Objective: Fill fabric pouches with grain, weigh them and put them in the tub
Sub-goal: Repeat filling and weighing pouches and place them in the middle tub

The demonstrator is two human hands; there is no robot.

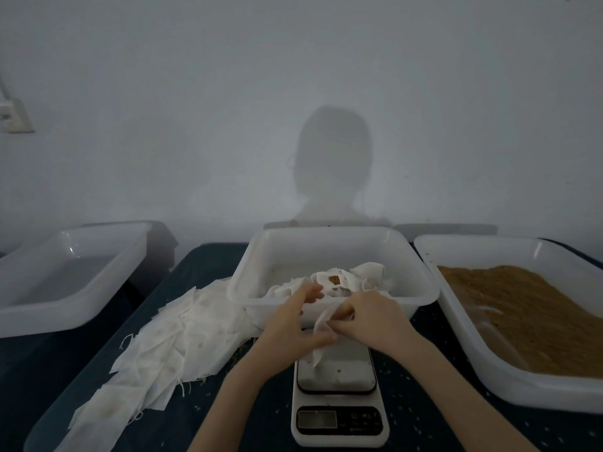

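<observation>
Both hands pinch one empty pouch [321, 334] just above the scale [337, 386] — left hand [293, 327] at 9 o'clock of it, right hand [368, 321] at 3. Best to spread the mouth wide before taking grain [528, 308]. I count three tubs — the middle tub [329, 243] holds pouches — one scale, and a pile [176, 340] too mixed to count.

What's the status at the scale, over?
Both hands, left and right, pinch one empty fabric pouch above the scale. Grain tub at right, untouched. Nothing in the way.
</observation>
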